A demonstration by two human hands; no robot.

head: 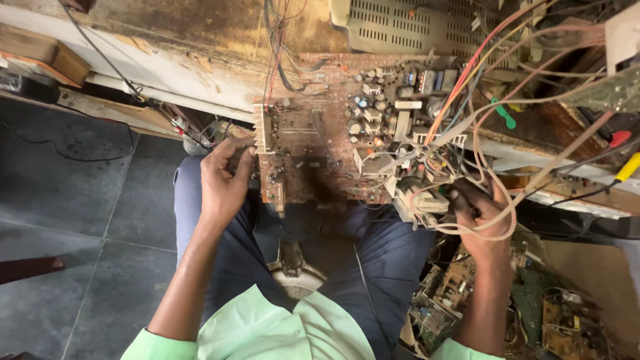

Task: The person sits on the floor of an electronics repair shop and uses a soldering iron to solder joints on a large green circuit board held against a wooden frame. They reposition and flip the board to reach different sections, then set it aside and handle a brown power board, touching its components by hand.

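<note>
A large brown circuit board [320, 147], dusty and crowded with capacitors and other parts, lies level over my lap. My left hand [225, 180] grips its left edge beside a finned metal heat sink [261, 130]. My right hand [481, 217] holds the board's right corner through a tangle of pink, white and orange wires [480, 133]. A white connector block [417, 200] sits just left of my right hand.
A worn wooden workbench [200, 40] runs along the top, with a beige vented casing [400, 27] on it. Scrap circuit boards [467, 293] are piled at lower right. A yellow-handled tool [628, 168] and a green-handled tool [505, 115] lie at right. Grey floor tiles [67, 200] spread at left.
</note>
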